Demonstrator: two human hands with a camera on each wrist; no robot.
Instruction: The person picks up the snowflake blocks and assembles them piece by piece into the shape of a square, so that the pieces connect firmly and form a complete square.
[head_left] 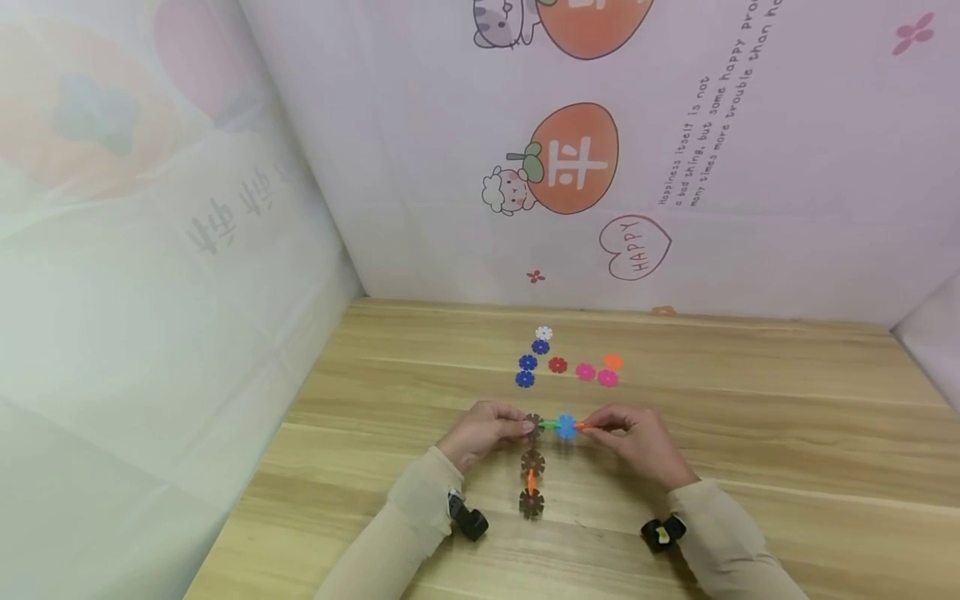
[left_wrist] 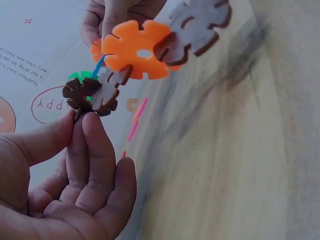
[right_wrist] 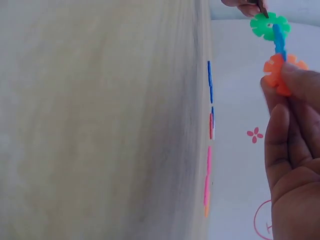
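A chain of notched plastic flower discs joins both hands. Between thumb and fingers, my left hand (head_left: 483,432) pinches a brown disc (left_wrist: 80,93). From there a green disc (right_wrist: 270,26) and a light blue disc (head_left: 566,427) run rightward to an orange disc (right_wrist: 276,75), which my right hand (head_left: 639,440) pinches. A second branch comes off the left end toward the person: a brown disc (head_left: 533,462), an orange disc (left_wrist: 137,50) and another brown disc (head_left: 532,503). In the left wrist view, part of the right hand shows behind the chain.
Loose discs lie on the wooden table (head_left: 787,417) beyond the hands: a white disc (head_left: 543,333), several dark blue discs (head_left: 528,362), a red disc (head_left: 558,365), two pink discs (head_left: 586,372) and an orange disc (head_left: 613,362). A printed cloth wall (head_left: 420,225) stands behind.
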